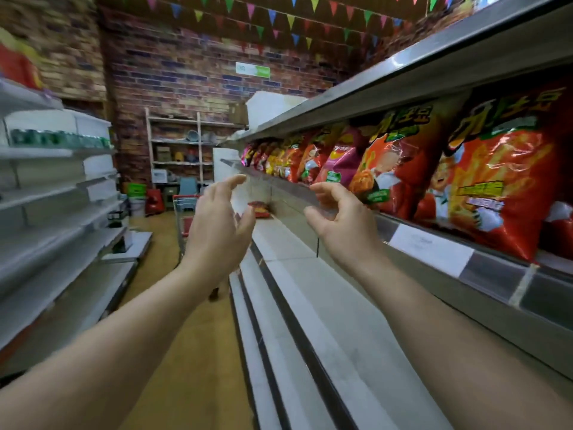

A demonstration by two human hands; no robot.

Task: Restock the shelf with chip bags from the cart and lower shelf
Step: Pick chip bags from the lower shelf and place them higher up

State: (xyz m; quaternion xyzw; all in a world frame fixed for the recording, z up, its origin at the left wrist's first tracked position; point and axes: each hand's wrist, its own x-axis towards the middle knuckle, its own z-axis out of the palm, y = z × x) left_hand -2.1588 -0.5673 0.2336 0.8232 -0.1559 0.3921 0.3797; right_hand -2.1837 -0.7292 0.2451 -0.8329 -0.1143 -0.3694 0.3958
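1. White shelving [59, 193] is seen along the left side, green items lined on an upper level.
2. The left hand [217, 225] is raised mid-aisle, fingers loosely curled and spread, nothing held.
3. A red-handled cart [186, 212] is partly hidden behind that hand.
4. A single chip bag [259, 209] lies far back on the lower shelf [313, 293].
5. The right hand [341, 225] is held up with fingers curled apart, gripping nothing.
6. Chip bags [483, 181] are stood in a row on the shelf [465, 259] at right.

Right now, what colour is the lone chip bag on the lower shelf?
Red and yellow chip bag, seen in the head view.
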